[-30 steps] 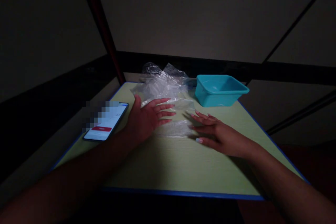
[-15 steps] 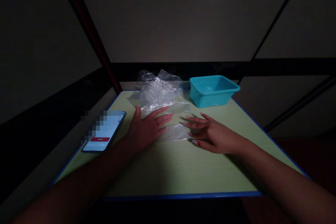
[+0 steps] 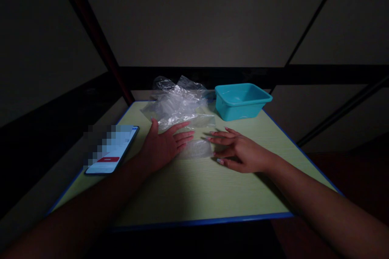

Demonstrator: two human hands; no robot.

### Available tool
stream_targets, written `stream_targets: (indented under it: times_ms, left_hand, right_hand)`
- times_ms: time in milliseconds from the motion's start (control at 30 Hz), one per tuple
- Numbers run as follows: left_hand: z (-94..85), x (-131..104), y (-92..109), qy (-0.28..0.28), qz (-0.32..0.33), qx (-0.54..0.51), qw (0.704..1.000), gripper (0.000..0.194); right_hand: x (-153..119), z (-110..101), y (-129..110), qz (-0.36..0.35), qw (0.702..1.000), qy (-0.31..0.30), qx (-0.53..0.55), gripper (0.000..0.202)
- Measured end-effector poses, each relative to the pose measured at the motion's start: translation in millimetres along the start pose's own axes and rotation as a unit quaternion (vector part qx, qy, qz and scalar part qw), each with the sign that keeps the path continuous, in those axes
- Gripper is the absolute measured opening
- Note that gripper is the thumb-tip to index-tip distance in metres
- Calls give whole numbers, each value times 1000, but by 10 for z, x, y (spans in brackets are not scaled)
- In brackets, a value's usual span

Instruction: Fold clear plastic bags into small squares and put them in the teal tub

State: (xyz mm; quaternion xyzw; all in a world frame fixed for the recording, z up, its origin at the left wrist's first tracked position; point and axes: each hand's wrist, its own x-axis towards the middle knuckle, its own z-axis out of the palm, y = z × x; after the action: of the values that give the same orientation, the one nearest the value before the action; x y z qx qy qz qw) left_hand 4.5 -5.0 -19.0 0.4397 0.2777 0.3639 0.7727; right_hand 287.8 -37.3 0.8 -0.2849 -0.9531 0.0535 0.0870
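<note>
A small clear plastic bag (image 3: 197,149) lies flat on the table between my two hands. My left hand (image 3: 161,145) is open, fingers spread, its fingertips at the bag's left side. On the other side, my right hand (image 3: 240,150) is open too, with fingers stretched toward the bag's right edge. Whether the fingertips press on the plastic I cannot tell. Just beyond my left hand sits a crumpled heap of clear plastic bags (image 3: 179,103).
A turquoise plastic basin (image 3: 241,109) stands at the back right of the pale green table (image 3: 194,198), which has a blue edge. A phone (image 3: 111,153) with a lit, partly blurred screen lies at the left. Behind the table is a panelled wall (image 3: 197,16).
The whole view has shifted slightly, so the table and things on it appear a little further left and higher. Both hands stay open beside the small bag.
</note>
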Motion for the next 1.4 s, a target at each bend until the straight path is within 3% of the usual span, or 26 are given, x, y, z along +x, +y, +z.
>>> stream_targets:
  times_ms: [267,367,433,533,633,800,867,967,1067,1233,1400]
  left_hand:
    - [23,7,2,-17,-7,8,1000,101]
    - [34,20,-51,14,25,115,993,98]
    - [43,15,-111,45,69,282,956,88]
    - [62,-18,-200,40,122,510,851,70]
    - [74,-40,-262,1,141,610,780,67]
    - [50,-13,-308,-8,135,684,717,62]
    - [55,-5,-297,-14,128,697,706,54]
    - [100,-18,-235,-19,123,696,707,39]
    - [149,-42,-148,-8,121,667,735,35]
    - [140,-51,-77,44,86,539,837,46]
    - [170,-48,-98,80,31,311,947,39]
  right_hand:
    - [41,84,8,-9,999,-1,33,36]
    - [57,121,4,-21,997,13,68,44]
    - [60,137,3,-26,995,28,91,45]
    - [55,149,1,-31,990,52,126,39]
    - [50,153,-6,-39,985,75,152,34]
    - [69,131,-47,-64,969,119,208,34]
    - [78,120,-64,-79,957,140,244,34]
    - [71,108,-69,-68,934,160,311,35]
    - [46,95,-46,-24,915,182,360,33]
    - [34,73,13,57,869,222,438,27]
    - [48,104,64,131,822,247,496,27]
